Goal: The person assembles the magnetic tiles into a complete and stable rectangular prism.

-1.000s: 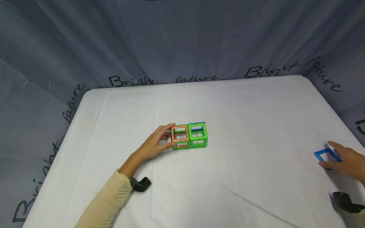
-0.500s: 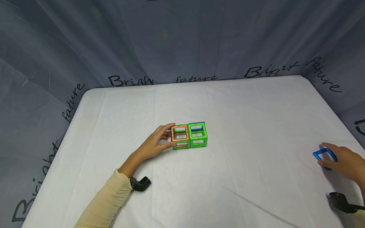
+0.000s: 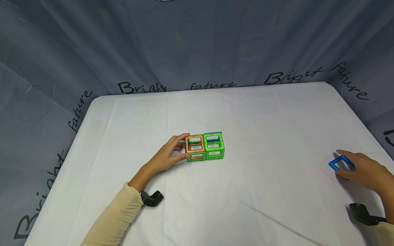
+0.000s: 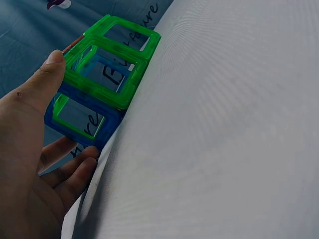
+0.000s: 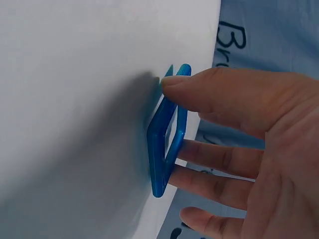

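Two open-framed cubes of magnetic tiles (image 3: 214,149) stand joined side by side on the white table. The left cube has an orange top tile (image 3: 195,151); the right one is mostly green with a blue tile at its back. My left hand (image 3: 167,154) holds the left cube from its outer side, thumb at the near edge and fingers beyond. In the left wrist view, a blue side tile (image 4: 110,130) faces my palm. Far to the right, my right hand (image 3: 364,169) pinches a blue square tile (image 5: 157,144) between thumb and fingers, tilted close to the tabletop.
The white-covered table (image 3: 261,191) ends at a grey curtain (image 3: 197,44) with handwritten words at the back and sides. A black wrist device (image 3: 152,199) sits at my left cuff, another (image 3: 363,214) at my right.
My right hand has moved left over the table, carrying the blue square tile with it. My left hand and the joined cubes have stayed in place.
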`<state>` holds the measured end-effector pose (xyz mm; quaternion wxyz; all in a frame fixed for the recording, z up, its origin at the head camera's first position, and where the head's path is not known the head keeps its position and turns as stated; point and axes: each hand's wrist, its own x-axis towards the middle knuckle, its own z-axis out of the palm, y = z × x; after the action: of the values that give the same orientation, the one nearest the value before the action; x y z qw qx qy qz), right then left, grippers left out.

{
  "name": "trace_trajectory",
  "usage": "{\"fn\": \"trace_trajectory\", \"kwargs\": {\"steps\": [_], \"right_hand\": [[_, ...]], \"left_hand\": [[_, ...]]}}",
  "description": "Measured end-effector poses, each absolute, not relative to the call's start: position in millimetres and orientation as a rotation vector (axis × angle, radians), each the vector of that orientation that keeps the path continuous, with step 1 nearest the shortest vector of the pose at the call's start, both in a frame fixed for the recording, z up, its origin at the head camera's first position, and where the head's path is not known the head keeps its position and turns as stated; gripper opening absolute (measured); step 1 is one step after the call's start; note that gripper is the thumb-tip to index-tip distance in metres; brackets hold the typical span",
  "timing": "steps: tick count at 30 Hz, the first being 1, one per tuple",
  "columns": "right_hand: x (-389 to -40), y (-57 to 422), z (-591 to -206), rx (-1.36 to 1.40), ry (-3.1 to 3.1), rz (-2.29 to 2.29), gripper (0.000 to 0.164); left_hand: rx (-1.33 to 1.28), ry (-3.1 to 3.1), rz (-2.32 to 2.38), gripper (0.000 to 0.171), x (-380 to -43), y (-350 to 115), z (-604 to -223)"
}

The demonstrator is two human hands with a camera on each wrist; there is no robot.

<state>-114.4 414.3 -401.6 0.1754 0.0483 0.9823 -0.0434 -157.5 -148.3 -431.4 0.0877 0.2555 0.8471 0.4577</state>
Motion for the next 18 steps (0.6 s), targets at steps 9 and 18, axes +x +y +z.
{"fn": "trace_trajectory", "kwargs": {"steps": [9, 18], "right_hand": [[-124, 405, -408, 0.051, 2.841, -0.149, 0.081], [-129, 379, -387, -0.078, 2.826, -0.201, 0.075]], "left_hand": [[0.761, 2.539, 1.344, 0.069, -157, -148, -430], [0.766, 2.538, 1.341, 0.069, -157, -148, -429]]}}
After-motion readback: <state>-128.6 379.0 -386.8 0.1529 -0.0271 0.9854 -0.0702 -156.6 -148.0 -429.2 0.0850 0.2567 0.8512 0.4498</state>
